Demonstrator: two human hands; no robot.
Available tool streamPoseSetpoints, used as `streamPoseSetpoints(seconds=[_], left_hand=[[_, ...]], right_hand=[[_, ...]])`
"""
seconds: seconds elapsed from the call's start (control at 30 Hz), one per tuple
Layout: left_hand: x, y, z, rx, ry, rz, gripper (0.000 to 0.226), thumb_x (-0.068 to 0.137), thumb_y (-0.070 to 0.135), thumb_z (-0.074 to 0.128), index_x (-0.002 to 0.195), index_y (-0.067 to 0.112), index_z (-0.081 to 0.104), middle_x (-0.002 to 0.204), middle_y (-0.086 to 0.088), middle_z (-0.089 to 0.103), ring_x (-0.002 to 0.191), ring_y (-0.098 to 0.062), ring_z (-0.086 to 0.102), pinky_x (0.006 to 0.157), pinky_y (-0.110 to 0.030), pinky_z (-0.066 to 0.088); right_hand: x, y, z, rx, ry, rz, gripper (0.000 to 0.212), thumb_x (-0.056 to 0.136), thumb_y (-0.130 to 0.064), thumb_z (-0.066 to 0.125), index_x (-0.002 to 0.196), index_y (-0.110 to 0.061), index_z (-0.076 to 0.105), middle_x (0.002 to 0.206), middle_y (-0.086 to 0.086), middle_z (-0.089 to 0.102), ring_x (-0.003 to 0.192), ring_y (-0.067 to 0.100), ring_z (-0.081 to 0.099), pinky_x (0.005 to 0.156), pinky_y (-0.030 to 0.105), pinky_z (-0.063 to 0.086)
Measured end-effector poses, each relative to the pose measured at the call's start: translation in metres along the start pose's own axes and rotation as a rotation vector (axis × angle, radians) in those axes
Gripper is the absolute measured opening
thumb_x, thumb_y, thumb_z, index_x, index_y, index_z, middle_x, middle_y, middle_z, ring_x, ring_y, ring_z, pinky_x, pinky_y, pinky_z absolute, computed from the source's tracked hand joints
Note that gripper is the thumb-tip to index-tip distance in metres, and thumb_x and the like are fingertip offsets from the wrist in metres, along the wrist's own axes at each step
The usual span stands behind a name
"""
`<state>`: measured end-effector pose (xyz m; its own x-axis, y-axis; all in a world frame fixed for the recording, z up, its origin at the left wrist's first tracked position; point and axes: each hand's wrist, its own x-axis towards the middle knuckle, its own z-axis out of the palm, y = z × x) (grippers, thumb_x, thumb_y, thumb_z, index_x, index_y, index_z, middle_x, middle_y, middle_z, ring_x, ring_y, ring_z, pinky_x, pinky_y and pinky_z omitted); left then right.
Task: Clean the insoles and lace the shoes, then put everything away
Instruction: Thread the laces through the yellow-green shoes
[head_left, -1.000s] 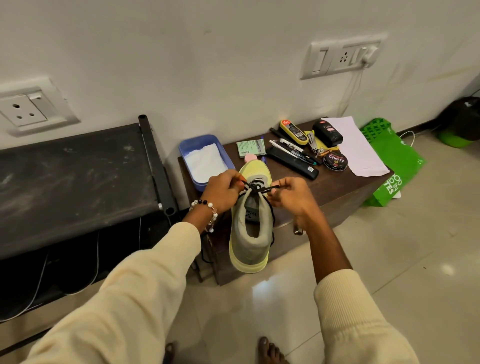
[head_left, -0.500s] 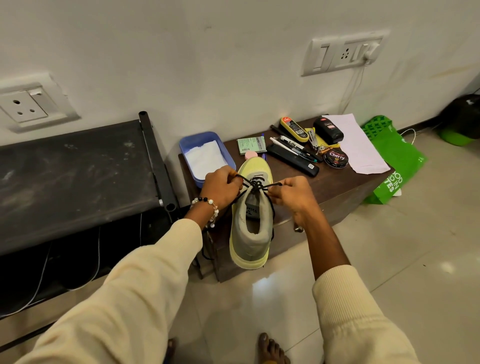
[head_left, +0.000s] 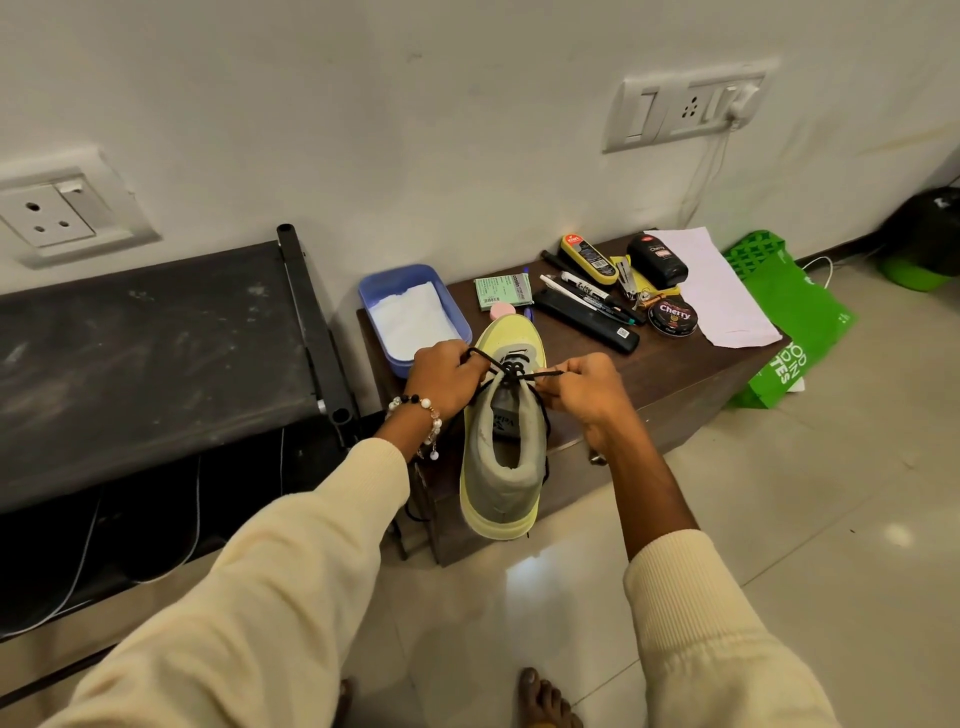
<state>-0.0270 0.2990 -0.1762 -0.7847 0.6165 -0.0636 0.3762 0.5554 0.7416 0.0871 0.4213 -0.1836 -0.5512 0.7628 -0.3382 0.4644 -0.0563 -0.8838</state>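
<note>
White wall with two socket plates is seen behind a dark wood tabletop (head_left: 691, 379) set on a glossy tiled floor.

Left fingers (head_left: 470, 364) are pinched on one end of the black lace (head_left: 511, 370); right fingers (head_left: 553, 382) are pinched on the other end, which is pulled out taut to the right. Both ends are crossed over the top eyelets of the shoe (head_left: 501, 447). Left hand (head_left: 447, 376) and right hand (head_left: 589, 392) are placed on either side of the tongue; a bead bracelet (head_left: 423, 415) is worn on the left wrist, cream sleeves on both arms.

Shoe (grey upper, yellow sole) is stood at the tabletop's front edge, toe toward the wall, heel overhanging toward the floor.

Just beside the toe, left: a blue tray (head_left: 400, 283) with white contents. Further back and right, well apart from the hands: a green packet (head_left: 503, 292), pens (head_left: 587, 296), a black remote-like bar (head_left: 587, 322), a polish tin (head_left: 674, 315), a black bottle (head_left: 657, 260), a white sheet (head_left: 717, 291). A green bag (head_left: 795, 322) is leaned against the cabinet's right side.
</note>
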Motion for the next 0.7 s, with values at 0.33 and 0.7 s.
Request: streamPoseSetpoints(seconds=[0.33,0.7], left_hand=[[-0.018,0.001,-0.002,-0.156,-0.027,-0.086,0.019,0.086,0.018,0.07,0.101,0.006,0.074,0.095,-0.008,0.071,0.086,-0.017,0.062,0.078,-0.027,0.049],[-0.006,-0.009,-0.008,0.031,0.036,-0.338,0.031,0.093,0.021,0.05,0.101,-0.005,0.064,0.1,-0.021,0.067,0.091,-0.036,0.064,0.073,-0.034,0.052]], right_hand=[[-0.013,0.001,-0.008,-0.089,-0.084,0.025,0.006,0.075,-0.008,0.075,0.072,-0.012,0.073,0.078,0.007,0.074,0.082,0.024,0.071,0.075,0.047,0.058],[-0.024,-0.003,-0.025,-0.442,-0.071,-0.037,0.022,0.089,-0.011,0.051,0.086,0.007,0.064,0.085,0.022,0.069,0.083,0.037,0.067,0.072,0.051,0.057]])
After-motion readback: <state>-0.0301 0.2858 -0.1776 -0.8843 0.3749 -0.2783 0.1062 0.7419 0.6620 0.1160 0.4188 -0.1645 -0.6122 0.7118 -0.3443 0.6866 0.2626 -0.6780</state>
